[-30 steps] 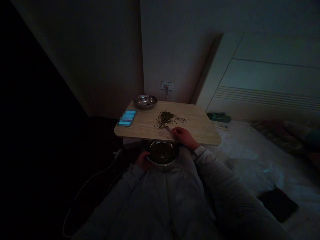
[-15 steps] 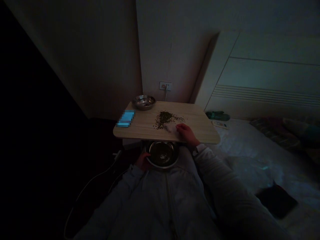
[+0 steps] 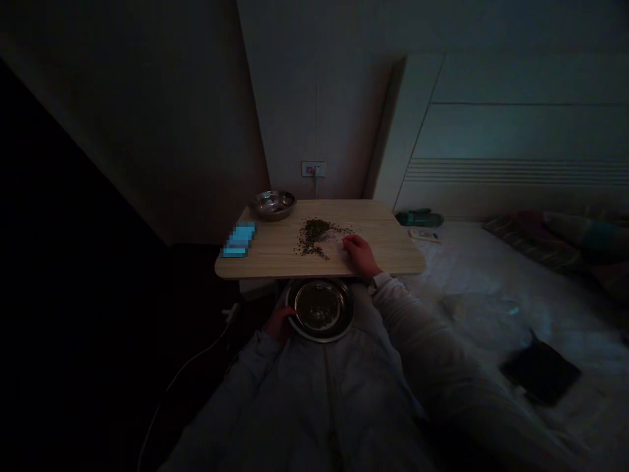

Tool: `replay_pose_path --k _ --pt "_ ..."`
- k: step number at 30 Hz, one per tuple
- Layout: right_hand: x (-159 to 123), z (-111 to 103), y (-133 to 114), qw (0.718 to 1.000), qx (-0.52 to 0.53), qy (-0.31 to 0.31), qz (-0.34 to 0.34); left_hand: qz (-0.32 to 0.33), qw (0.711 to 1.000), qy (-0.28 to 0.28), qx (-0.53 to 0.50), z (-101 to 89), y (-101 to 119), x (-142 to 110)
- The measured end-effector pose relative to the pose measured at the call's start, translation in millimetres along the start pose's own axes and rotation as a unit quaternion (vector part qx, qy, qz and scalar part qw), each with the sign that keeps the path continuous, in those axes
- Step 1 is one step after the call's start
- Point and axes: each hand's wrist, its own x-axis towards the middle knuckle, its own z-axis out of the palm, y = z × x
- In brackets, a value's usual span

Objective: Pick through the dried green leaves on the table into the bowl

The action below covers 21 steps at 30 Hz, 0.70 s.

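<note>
My left hand [image 3: 280, 323] grips the left rim of a metal bowl [image 3: 319, 334], just below the table's front edge, over my lap. Something dark with a few bright specks fills the bowl's bottom; the dim light hides what it is. On the small wooden table, my right hand [image 3: 361, 255] is closed on a pale thin sheet [image 3: 332, 246]; whether it is paper or plastic I cannot make out. The sheet lies against the right side of a scattered heap of small dark green beans [image 3: 314, 231].
Another metal bowl [image 3: 273, 206] stands at the table's [image 3: 388, 242] back left corner, with a lit phone [image 3: 239, 239] in front of it. To the right, a bed [image 3: 462, 262] holds a green bottle [image 3: 420, 218], a remote [image 3: 424, 235] and a dark flat object [image 3: 540, 369]. A cable [image 3: 196, 357] hangs at left.
My right hand and the sheet have moved slightly up and inward against the beans, whose front right part has shifted. The bowl in my left hand looks tilted a little more toward me.
</note>
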Motion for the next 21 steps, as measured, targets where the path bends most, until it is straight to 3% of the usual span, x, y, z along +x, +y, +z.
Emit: replay_pose_path --k 6,11,18,21 --pt "0 0 -4 0.998 -0.063 0.016 -0.025 -0.028 0.998 0.046 0.038 3.7 2 -4" --pt "1 5 -6 0.991 -0.132 -0.015 -0.021 -0.027 0.999 0.018 0.025 -4.8 1 3" --pt "6 13 -5 0.976 -0.212 0.012 -0.042 -0.021 1.000 -0.012 0.001 -14.2 -1 12" --pt "2 15 -10 0.969 -0.245 -0.005 -0.033 -0.021 1.000 -0.007 0.005 -16.6 -2 14"
